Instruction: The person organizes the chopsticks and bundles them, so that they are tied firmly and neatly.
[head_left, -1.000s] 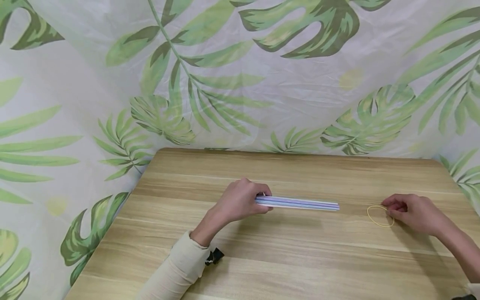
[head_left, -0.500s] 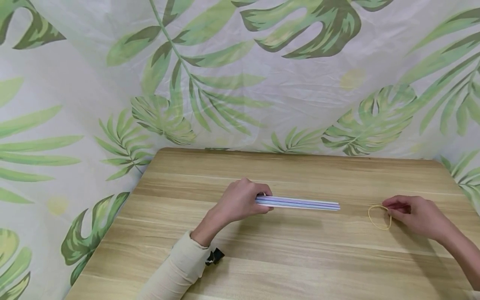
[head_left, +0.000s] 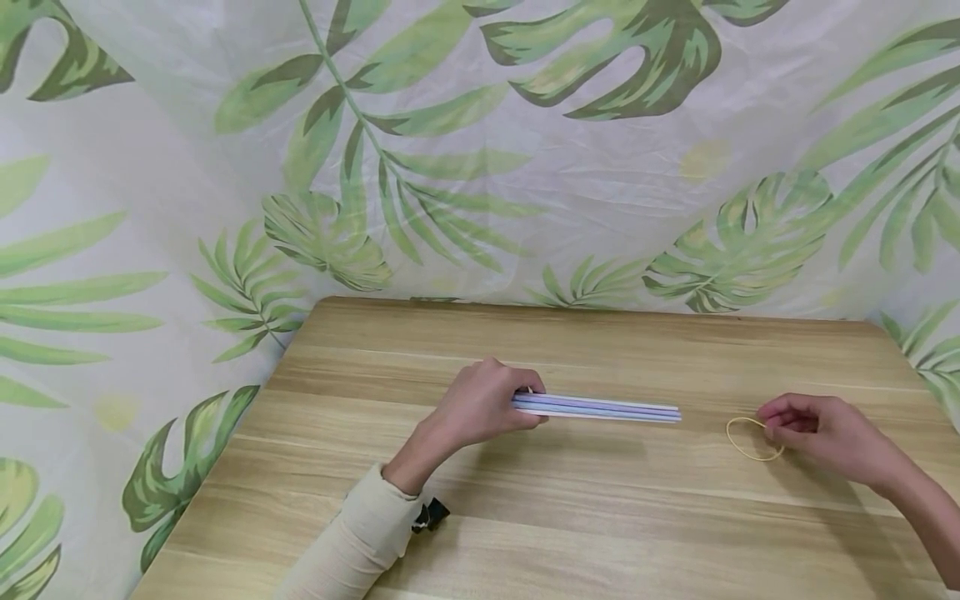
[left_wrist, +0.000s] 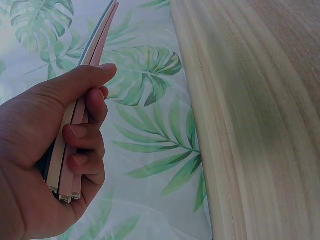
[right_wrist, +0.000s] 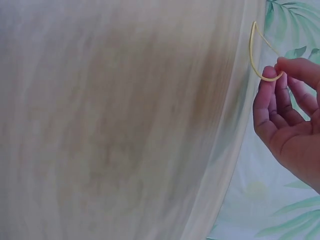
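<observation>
My left hand [head_left: 483,404] grips a bundle of thin, straight pastel sticks [head_left: 600,407] by one end, above the table. The sticks point right and show white, lilac and pale blue in the head view. From the left wrist, the curled fingers wrap the bundle [left_wrist: 68,155], whose near ends stick out below them, cream and pinkish. To the right, my right hand [head_left: 832,433] pinches a thin yellow rubber band [head_left: 731,433] between thumb and fingertip. The band [right_wrist: 251,50] hangs as a loose loop, apart from the sticks' far ends.
A wooden table [head_left: 600,517] lies under both hands. Behind it hangs a white cloth with a green leaf print [head_left: 450,183]. A small black object [head_left: 431,514] shows beside the left sleeve [head_left: 367,525].
My right hand has shifted slightly downward in the head view, and the rubber band's loop has swung and changed shape. The left hand and its sticks stay nearly still.
</observation>
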